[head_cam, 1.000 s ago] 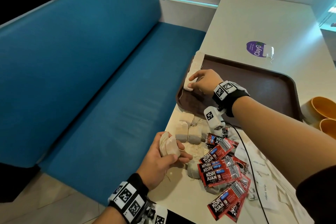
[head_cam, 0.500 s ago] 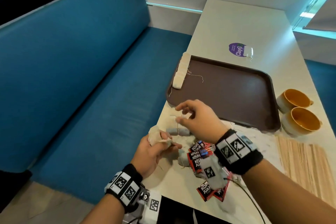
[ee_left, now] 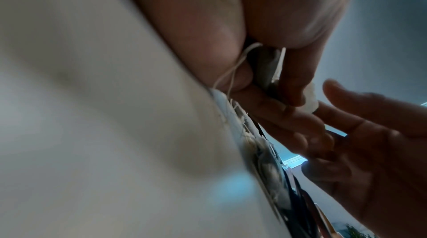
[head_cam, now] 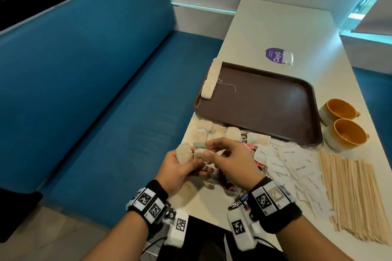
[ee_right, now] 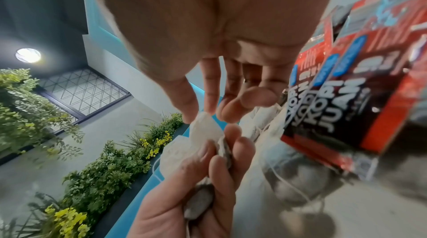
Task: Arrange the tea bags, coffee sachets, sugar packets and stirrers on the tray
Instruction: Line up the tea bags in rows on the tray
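A brown tray (head_cam: 265, 108) lies on the white table with a row of tea bags (head_cam: 210, 79) leaning along its left rim. Near the table's front left edge my left hand (head_cam: 191, 163) grips a small bunch of tea bags (head_cam: 183, 153). My right hand (head_cam: 209, 150) meets it and pinches one tea bag (ee_right: 205, 128) of that bunch between thumb and index finger. In the left wrist view the held tea bags (ee_left: 265, 70) and their strings show between curled fingers. Loose tea bags (head_cam: 214, 131), red-black coffee sachets (ee_right: 346, 95), white sugar packets (head_cam: 292, 161) and wooden stirrers (head_cam: 350, 193) lie in front of the tray.
Two orange-lined cups (head_cam: 341, 121) stand right of the tray. A purple sticker (head_cam: 275, 55) sits on the table behind it. A blue bench (head_cam: 95, 91) runs along the table's left side.
My right hand has come back from the tray's left rim to my left hand and now pinches a tea bag there. The left hand still holds its bunch.
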`<control>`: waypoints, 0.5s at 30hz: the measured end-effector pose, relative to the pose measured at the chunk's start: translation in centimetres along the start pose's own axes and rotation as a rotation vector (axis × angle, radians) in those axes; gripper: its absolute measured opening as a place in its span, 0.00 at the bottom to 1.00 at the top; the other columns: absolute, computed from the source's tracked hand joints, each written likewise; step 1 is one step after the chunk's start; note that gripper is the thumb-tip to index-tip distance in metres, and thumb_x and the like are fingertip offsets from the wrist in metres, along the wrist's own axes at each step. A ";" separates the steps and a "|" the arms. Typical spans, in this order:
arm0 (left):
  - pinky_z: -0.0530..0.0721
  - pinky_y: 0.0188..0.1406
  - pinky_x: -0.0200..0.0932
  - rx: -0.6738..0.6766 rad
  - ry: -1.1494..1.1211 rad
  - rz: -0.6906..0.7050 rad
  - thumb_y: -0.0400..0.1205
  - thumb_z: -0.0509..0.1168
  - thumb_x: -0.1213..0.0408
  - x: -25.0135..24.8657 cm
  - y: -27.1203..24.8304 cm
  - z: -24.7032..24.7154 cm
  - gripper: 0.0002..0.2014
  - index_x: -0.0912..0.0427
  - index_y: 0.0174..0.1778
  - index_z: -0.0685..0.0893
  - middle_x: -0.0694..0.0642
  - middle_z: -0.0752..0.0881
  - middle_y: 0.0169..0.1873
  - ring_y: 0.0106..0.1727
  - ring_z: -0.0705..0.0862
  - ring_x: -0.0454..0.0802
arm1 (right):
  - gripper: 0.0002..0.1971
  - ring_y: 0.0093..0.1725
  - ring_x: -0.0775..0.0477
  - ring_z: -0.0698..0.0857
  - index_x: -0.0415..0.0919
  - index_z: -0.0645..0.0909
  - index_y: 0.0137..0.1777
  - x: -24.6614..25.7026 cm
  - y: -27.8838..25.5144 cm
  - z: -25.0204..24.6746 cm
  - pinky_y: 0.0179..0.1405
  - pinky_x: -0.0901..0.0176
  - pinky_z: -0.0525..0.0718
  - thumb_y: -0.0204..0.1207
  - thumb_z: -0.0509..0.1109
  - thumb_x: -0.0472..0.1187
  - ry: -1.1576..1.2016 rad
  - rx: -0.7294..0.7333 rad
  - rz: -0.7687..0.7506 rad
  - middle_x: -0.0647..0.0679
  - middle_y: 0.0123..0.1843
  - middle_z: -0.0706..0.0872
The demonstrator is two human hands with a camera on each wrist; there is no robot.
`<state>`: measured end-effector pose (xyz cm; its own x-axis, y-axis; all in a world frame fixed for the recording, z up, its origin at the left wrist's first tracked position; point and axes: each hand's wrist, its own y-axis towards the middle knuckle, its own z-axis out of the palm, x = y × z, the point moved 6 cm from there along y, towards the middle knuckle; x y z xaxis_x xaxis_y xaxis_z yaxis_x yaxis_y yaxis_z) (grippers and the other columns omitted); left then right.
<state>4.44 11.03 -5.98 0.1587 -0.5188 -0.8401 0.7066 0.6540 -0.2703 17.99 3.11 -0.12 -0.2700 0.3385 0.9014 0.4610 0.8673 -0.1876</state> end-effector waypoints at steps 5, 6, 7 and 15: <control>0.93 0.37 0.48 -0.043 0.047 -0.036 0.75 0.77 0.69 0.4 0.1 -0.6 0.08 0.67 0.48 0.89 0.79 0.88 0.47 0.43 0.92 0.73 | 0.02 0.36 0.58 0.88 0.51 0.91 0.46 -0.3 0.5 -0.4 0.45 0.58 0.90 0.80 0.77 0.44 0.019 0.006 0.036 0.55 0.41 0.92; 0.93 0.37 0.48 -0.045 0.051 -0.037 0.75 0.77 0.68 0.4 0.1 -0.7 0.07 0.66 0.47 0.90 0.78 0.89 0.46 0.43 0.92 0.72 | 0.02 0.35 0.59 0.88 0.50 0.91 0.47 -0.3 0.5 -0.4 0.43 0.59 0.90 0.80 0.77 0.44 0.040 0.004 0.047 0.53 0.41 0.92; 0.93 0.37 0.47 -0.046 0.044 -0.037 0.76 0.76 0.67 0.4 0.1 -0.6 0.06 0.65 0.46 0.91 0.77 0.90 0.46 0.43 0.92 0.72 | 0.02 0.34 0.58 0.88 0.49 0.90 0.48 -0.4 0.5 -0.5 0.41 0.61 0.89 0.81 0.77 0.44 0.067 -0.002 0.057 0.50 0.41 0.92; 0.93 0.38 0.47 -0.022 0.019 -0.032 0.78 0.74 0.69 0.2 0.0 -0.4 0.03 0.61 0.46 0.92 0.74 0.90 0.45 0.45 0.92 0.73 | 0.03 0.40 0.55 0.90 0.49 0.92 0.45 -0.6 0.5 -0.3 0.43 0.66 0.89 0.77 0.80 0.46 0.058 0.025 0.045 0.54 0.41 0.93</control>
<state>4.20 11.14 -6.33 0.1231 -0.5287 -0.8399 0.6956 0.6495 -0.3069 18.62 3.21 -0.66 -0.1992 0.3565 0.9128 0.4501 0.8607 -0.2380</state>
